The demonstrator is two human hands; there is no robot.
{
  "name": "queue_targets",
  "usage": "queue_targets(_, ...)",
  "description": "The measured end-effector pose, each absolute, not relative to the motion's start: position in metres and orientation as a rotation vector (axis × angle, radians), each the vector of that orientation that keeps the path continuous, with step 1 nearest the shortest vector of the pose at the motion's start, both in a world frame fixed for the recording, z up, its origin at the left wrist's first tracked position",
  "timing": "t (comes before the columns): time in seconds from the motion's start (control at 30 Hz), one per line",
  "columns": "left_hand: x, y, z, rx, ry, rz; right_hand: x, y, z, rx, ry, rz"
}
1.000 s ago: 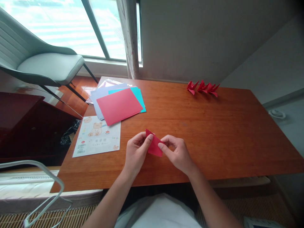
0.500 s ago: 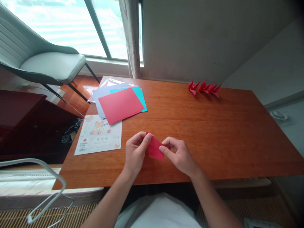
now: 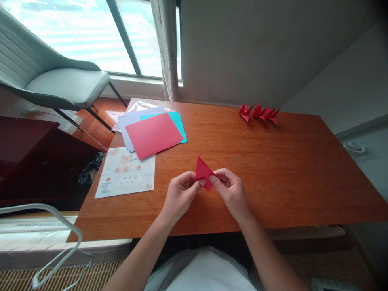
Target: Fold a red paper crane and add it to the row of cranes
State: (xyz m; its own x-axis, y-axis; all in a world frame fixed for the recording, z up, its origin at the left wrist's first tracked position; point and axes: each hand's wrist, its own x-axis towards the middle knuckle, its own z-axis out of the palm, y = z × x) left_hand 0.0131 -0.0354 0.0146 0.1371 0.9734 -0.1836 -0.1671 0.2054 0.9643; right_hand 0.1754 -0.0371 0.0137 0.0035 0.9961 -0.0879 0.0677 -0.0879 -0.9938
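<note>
A small piece of folded red paper [image 3: 203, 169] is held between my hands above the near middle of the table, one pointed corner facing away from me. My left hand [image 3: 182, 193] pinches its left side between thumb and fingers. On the right side, my right hand [image 3: 229, 190] grips it the same way, the thumb lying across the near face. Parts of the paper's side corners are hidden under my fingers. At the table's far right stand three red paper cranes [image 3: 258, 112] in a row.
Red sheets [image 3: 154, 135] lie over blue sheets [image 3: 182, 131] and pale lavender sheets [image 3: 123, 125] on the table's left side. Partly beneath them is a white sheet with bear drawings [image 3: 125, 178]. A grey chair [image 3: 69, 83] stands past the wooden table [image 3: 273, 173]; a white bent frame [image 3: 60, 218] is at lower left.
The red paper has been turned so that a corner points away from me. Both hands have shifted their grip to its sides, and my left hand has come slightly nearer and rightward.
</note>
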Motion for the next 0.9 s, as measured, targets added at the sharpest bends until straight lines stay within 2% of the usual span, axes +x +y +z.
queue_targets(0.3,0.0138,-0.0349,0.0189,0.986,1.105,1.052,0.1743,-0.0382,0.0176,-1.428,-1.472,0.600)
queue_targets(0.9,0.0139,-0.0339,0.0161,0.972,1.097,1.050,0.1716,-0.0429,0.0101,-1.424,-1.677,0.209)
